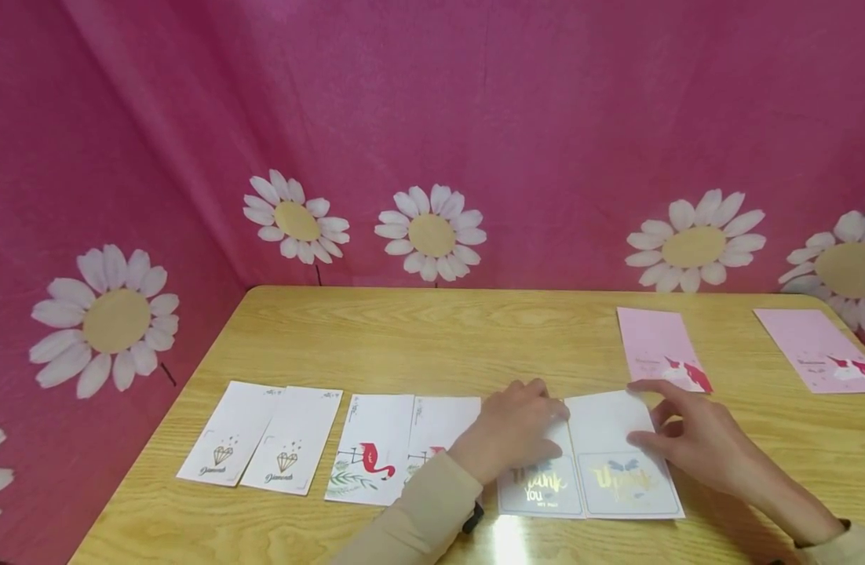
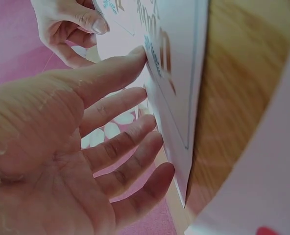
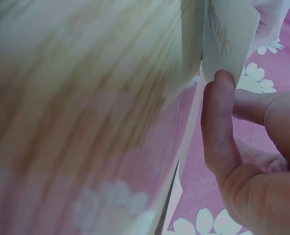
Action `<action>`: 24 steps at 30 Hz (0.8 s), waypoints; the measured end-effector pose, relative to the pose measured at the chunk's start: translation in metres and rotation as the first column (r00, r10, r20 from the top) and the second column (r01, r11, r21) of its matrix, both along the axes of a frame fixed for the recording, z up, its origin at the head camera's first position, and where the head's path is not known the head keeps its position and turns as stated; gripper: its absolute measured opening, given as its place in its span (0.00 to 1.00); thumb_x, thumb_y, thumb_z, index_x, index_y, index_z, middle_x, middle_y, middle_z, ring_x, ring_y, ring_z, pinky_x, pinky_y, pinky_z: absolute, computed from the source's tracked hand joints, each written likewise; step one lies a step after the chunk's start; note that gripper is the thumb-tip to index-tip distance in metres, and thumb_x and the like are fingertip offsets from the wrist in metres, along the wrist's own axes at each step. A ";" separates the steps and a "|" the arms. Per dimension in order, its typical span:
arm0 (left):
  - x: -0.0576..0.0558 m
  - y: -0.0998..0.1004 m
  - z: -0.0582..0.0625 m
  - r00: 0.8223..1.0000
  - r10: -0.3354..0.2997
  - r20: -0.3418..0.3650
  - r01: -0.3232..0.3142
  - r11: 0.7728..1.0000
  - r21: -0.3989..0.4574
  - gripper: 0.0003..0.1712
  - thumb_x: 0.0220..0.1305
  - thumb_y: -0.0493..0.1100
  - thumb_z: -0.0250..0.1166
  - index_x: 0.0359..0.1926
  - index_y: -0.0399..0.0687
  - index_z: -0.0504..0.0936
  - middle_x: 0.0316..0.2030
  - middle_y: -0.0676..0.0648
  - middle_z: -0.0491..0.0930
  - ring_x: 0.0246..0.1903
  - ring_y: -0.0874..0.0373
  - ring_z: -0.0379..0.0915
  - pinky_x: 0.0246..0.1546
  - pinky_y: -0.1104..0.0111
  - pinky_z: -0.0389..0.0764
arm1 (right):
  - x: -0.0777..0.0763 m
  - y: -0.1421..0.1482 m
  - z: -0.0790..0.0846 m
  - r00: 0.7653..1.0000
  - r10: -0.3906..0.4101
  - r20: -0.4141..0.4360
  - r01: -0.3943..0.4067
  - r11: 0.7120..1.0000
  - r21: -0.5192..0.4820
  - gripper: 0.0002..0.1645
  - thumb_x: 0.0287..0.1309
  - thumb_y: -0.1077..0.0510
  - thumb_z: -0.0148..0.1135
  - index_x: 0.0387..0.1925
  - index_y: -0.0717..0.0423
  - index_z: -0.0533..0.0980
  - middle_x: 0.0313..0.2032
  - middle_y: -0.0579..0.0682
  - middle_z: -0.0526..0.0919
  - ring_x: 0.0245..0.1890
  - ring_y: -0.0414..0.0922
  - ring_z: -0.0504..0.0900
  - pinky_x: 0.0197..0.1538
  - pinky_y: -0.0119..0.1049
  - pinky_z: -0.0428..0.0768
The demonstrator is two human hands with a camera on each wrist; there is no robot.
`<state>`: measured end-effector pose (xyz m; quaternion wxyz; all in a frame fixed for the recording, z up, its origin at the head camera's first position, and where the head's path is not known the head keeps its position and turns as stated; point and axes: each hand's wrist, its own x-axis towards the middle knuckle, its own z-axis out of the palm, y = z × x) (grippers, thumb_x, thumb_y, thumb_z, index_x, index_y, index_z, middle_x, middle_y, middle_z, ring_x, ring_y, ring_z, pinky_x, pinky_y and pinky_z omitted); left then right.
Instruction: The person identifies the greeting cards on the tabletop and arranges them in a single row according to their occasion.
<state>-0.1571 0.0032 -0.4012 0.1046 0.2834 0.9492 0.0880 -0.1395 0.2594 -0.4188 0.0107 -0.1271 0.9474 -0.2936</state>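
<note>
Two white thank-you cards with gold lettering lie side by side near the table's front edge. Over the left thank-you card [image 1: 541,494], my left hand [image 1: 513,428] rests with its thumb and loosely bent fingertips on the upper half. In the left wrist view, the left hand [image 2: 91,132] has its fingers spread along a card edge. My right hand [image 1: 694,431] pinches the right thank-you card [image 1: 609,424] near its upper right corner, which looks slightly raised. The right wrist view shows the right hand's fingers [image 3: 221,117] at the card edge [image 3: 230,44].
Two diamond cards [image 1: 291,439] overlap at the left. Beside them lie two flamingo cards [image 1: 372,424], one partly covered by my left arm. Two pink unicorn cards [image 1: 655,337] lie apart at the back right of the wooden table [image 1: 418,337]. A pink daisy-print cloth [image 1: 545,102] hangs behind.
</note>
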 end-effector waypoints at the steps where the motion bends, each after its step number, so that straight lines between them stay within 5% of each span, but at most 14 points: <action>1: 0.000 0.000 0.000 1.000 -0.001 0.003 0.001 1.000 0.004 0.27 0.61 0.56 0.72 0.62 0.71 0.81 0.56 0.58 0.78 0.49 0.61 0.72 0.43 0.69 0.77 | 0.000 0.000 0.000 1.000 0.001 0.007 -0.001 1.000 0.003 0.37 0.48 0.58 0.81 0.60 0.56 0.76 0.30 0.46 0.82 0.30 0.41 0.78 0.32 0.27 0.78; 24: 0.001 -0.003 0.001 0.998 -0.057 -0.036 0.056 0.998 -0.030 0.27 0.63 0.57 0.72 0.64 0.70 0.80 0.58 0.57 0.78 0.49 0.62 0.73 0.42 0.72 0.78 | -0.007 -0.001 -0.003 0.997 0.050 0.058 -0.054 0.996 0.077 0.29 0.51 0.56 0.79 0.55 0.56 0.80 0.31 0.45 0.82 0.31 0.42 0.76 0.32 0.28 0.74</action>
